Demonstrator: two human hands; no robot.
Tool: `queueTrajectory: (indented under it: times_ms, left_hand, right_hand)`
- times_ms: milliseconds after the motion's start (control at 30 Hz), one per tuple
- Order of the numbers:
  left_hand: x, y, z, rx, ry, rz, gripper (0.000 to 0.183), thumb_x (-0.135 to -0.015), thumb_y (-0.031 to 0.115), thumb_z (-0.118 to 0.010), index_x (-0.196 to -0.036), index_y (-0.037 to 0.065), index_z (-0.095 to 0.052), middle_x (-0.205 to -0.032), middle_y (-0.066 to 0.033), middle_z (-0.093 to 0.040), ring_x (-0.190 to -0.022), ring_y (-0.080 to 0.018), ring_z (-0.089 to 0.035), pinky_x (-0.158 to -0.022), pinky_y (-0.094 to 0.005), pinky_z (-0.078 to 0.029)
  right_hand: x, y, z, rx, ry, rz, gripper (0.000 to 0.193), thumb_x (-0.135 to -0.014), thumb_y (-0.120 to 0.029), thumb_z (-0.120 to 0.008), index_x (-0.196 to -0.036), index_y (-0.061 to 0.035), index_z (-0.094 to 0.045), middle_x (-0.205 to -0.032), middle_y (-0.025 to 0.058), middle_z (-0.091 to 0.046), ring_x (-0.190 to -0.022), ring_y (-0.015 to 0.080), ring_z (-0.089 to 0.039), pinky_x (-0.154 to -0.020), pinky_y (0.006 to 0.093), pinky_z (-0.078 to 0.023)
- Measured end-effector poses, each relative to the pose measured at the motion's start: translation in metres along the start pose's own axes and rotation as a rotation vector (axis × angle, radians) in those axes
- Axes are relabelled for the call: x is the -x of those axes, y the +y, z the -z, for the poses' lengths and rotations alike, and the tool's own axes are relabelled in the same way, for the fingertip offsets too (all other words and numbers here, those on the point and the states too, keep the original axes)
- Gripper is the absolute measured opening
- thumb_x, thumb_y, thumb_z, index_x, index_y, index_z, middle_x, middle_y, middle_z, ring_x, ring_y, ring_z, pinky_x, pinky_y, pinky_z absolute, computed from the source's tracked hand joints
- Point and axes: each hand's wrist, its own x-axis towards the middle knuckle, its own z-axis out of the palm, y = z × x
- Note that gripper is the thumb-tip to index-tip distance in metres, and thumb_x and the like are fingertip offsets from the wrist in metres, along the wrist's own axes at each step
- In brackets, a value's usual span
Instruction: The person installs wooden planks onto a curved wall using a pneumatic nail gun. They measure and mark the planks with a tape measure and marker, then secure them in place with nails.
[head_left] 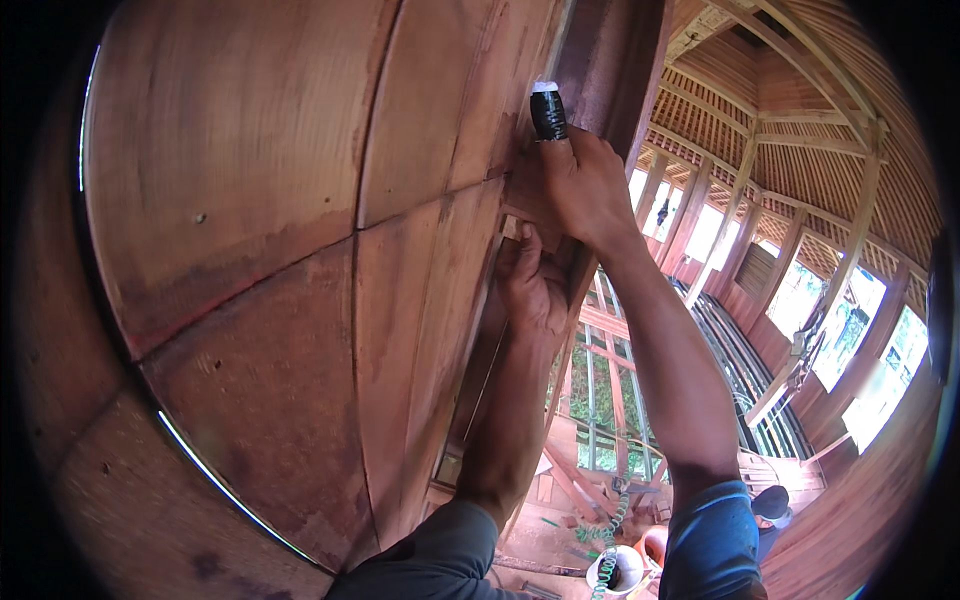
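Right hand (585, 185) upper centre, fist closed round tool (548, 112) with black handle, white tip poking up, pressed at edge of panel (300, 250). Left hand (532, 285) just below, fingers curled against post (610, 60); held item, if any, hidden. White bucket (625, 568) bottom centre, green coiled hose (612, 525) running into it; other contents unclear.
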Motion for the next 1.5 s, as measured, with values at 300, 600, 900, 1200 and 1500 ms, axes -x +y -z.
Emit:
queueTrajectory:
  times_ms: [300,600,900,1200,1500]
  left_hand:
    - [0.002,0.000,-0.003,0.150,-0.033,0.070,0.027,-0.103,0.015,-0.062,-0.126,0.000,-0.060,-0.115,-0.0091,-0.069,-0.105,-0.0198,-0.069,-0.092,-0.0351,-0.058]
    - [-0.002,0.001,-0.006,0.110,-0.069,0.067,0.027,-0.102,0.014,-0.064,-0.124,-0.002,-0.062,-0.112,-0.0085,-0.071,-0.101,-0.0169,-0.070,-0.087,-0.0322,-0.059]
    - [0.001,0.005,-0.008,0.306,-0.037,0.238,0.047,-0.101,0.035,-0.065,-0.136,0.004,-0.056,-0.128,-0.0120,-0.065,-0.120,-0.0246,-0.063,-0.103,-0.0443,-0.052]
    - [0.004,0.006,-0.009,0.162,-0.033,0.205,0.049,-0.100,0.033,-0.067,-0.139,0.007,-0.054,-0.138,-0.0090,-0.061,-0.128,-0.0261,-0.058,-0.111,-0.0443,-0.045]
    - [0.006,0.005,0.005,-0.155,-0.049,0.057,0.036,-0.104,0.027,-0.062,-0.132,0.005,-0.060,-0.122,-0.0071,-0.067,-0.114,-0.0214,-0.062,-0.098,-0.0376,-0.051]
  right_hand:
    - [0.000,0.006,-0.028,0.201,0.137,0.054,0.039,-0.097,-0.037,-0.052,-0.103,-0.0051,-0.073,-0.095,0.0233,-0.072,-0.089,0.0428,-0.071,-0.080,0.0533,-0.055]
    - [0.001,0.002,-0.028,0.216,0.136,0.045,0.042,-0.098,-0.040,-0.049,-0.104,-0.0061,-0.073,-0.097,0.0234,-0.072,-0.090,0.0424,-0.071,-0.081,0.0524,-0.055]
    - [0.001,0.001,-0.020,0.169,0.096,0.041,0.050,-0.097,-0.045,-0.046,-0.099,-0.0044,-0.074,-0.092,0.0262,-0.072,-0.089,0.0451,-0.070,-0.081,0.0540,-0.054]
    - [-0.004,-0.002,0.005,0.041,-0.028,0.072,0.058,-0.102,-0.048,-0.037,-0.103,-0.0011,-0.072,-0.093,0.0275,-0.071,-0.095,0.0503,-0.066,-0.090,0.0565,-0.051]
    - [-0.021,0.018,0.041,0.632,-0.058,0.527,0.054,-0.102,-0.043,-0.038,-0.090,-0.0046,-0.073,-0.076,0.0218,-0.070,-0.085,0.0397,-0.071,-0.109,0.0543,-0.040]
